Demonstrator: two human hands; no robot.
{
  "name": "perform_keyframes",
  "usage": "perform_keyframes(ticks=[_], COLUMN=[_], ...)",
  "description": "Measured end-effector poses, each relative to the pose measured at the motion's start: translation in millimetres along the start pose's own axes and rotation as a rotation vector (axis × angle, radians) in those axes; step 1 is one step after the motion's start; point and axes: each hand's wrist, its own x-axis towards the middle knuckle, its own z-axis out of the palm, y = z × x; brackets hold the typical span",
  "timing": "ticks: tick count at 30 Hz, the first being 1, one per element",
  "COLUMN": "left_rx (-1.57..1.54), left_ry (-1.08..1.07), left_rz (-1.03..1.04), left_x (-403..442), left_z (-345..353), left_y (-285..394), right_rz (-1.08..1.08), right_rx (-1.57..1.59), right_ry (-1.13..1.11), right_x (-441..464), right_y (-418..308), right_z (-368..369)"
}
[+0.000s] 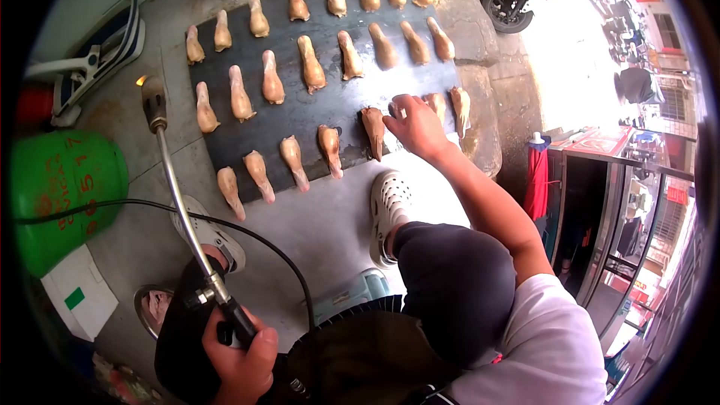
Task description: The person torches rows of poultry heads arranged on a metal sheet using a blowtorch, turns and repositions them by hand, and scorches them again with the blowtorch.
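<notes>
My left hand (244,360) is wrapped around the handle of a gas torch (178,191), whose nozzle points up and away to the left. A small orange flame shows at the nozzle's tip. My right hand (418,126) reaches down to the front row on a dark board (345,109), fingers curled together. Whatever lies between them is hidden under the hand. Beside the thumb lies a browned, trotter-like piece of meat (373,133). Several similar pieces lie in three rows on the board, mostly paler, such as a pale meat piece (272,79) in the middle row.
A green gas cylinder (67,195) stands at the left, with a black hose (247,231) crossing in front of me. A folded chair (97,64) lies beyond it. Behind the board, a motorbike wheel (506,7) shows. A glass-sided cabinet (600,210) stands at the right.
</notes>
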Motion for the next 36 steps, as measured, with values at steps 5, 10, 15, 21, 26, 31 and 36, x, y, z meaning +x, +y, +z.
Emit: perform_keyframes(ticks=[5,10,15,21,26,31,36], left_rx=[-0.219,-0.102,0.069,0.051,-0.047,-0.034,-0.046], left_ry=[-0.12,-0.258,-0.27,-0.396,-0.311,-0.256,-0.262], left_rz=[0.158,0.466,0.561,0.295,0.332,0.381,0.381], left_x=[-18,-17,-15,-11,-7,-6,-5], left_z=[15,52,52,36,32,34,40], left_y=[11,37,14,17,23,26,21], right_rz=[-0.182,-0.193,0.229,0.331,0.067,-0.079,0.191], right_rx=[-0.084,-0.309,-0.209,0.15,-0.112,-0.23,0.204], right_ry=[-0.314,-0.495,-0.136,0.054,0.148,0.121,0.043], right_x=[18,22,5,7,6,1,1], right_y=[-72,-114,-114,-68,-35,-37,-45], right_z=[-42,11,111,144,135,158,152])
